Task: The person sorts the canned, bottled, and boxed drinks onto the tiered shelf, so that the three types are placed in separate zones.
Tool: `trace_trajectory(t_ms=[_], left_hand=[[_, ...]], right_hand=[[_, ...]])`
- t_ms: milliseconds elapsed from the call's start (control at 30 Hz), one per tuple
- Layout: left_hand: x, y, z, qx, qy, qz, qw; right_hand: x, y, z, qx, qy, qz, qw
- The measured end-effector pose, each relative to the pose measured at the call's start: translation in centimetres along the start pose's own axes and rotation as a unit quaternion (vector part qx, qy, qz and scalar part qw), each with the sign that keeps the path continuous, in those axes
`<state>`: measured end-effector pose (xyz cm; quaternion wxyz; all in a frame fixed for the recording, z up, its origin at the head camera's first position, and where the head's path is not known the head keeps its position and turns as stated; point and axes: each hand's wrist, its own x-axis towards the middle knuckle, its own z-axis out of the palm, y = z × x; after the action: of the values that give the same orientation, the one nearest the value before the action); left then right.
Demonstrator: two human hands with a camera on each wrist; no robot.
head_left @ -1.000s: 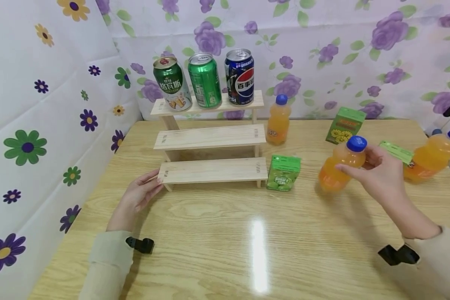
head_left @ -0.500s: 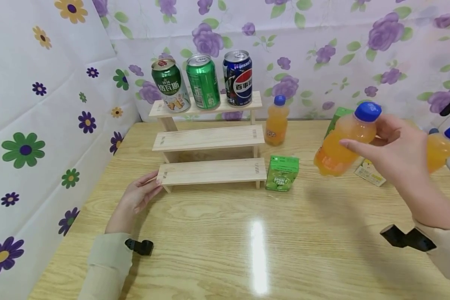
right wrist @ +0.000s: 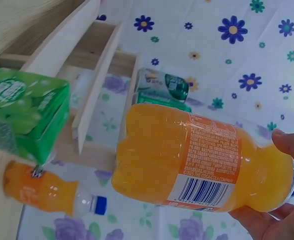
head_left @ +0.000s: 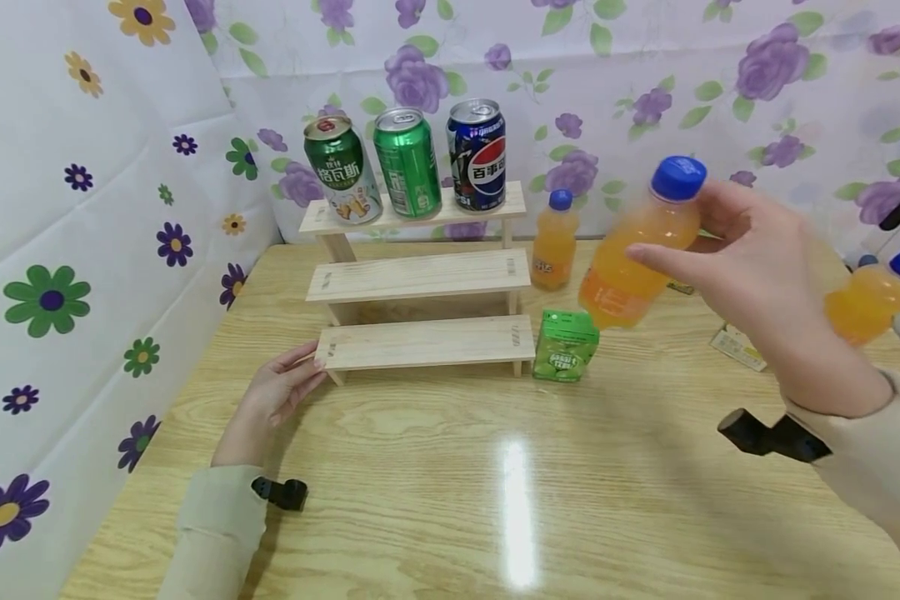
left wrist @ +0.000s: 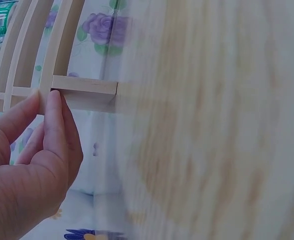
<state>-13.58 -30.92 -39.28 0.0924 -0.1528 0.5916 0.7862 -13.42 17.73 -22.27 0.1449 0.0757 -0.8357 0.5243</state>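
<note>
My right hand (head_left: 765, 292) grips a bottle of orange soda (head_left: 626, 262) near its neck, thumb on one side and fingers on the other. The bottle leans, blue cap up and toward the hand, held above the table to the right of a three-tier wooden shelf (head_left: 420, 343). In the right wrist view, the orange label and barcode of the soda bottle (right wrist: 207, 155) face the camera. My left hand (head_left: 288, 387) is at the left end of the lowest tier. The left wrist view shows thumb and fingertips pinching the wooden rack (left wrist: 47, 65) at that end.
On the top tier stand a kvass can (head_left: 343, 171), a green can (head_left: 408, 162) and a Pepsi can (head_left: 477, 158). Right of the shelf are a green juice box (head_left: 566, 346) and another orange bottle (head_left: 554, 246). One more bottle (head_left: 873, 300) and a carton (head_left: 738, 346) lie farther right.
My right hand has lifted the orange soda bottle off the right side of the table and carried it up and left toward the shelf. The left hand has stayed at the shelf's end.
</note>
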Motion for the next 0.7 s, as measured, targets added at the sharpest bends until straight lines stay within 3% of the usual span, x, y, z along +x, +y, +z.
trace_trajectory(t_ms=[367, 700], left_hand=[[0.2, 0.0, 0.1, 0.025, 0.000, 0.001, 0.9997], [-0.1, 0.1, 0.0, 0.015, 0.000, -0.002, 0.9999]], right_hand=[[2.8, -3.6, 4.8, 0.068, -0.035, -0.059, 0.995], [5.1, -5.7, 9.7, 0.105, -0.106, -0.084, 0.985]])
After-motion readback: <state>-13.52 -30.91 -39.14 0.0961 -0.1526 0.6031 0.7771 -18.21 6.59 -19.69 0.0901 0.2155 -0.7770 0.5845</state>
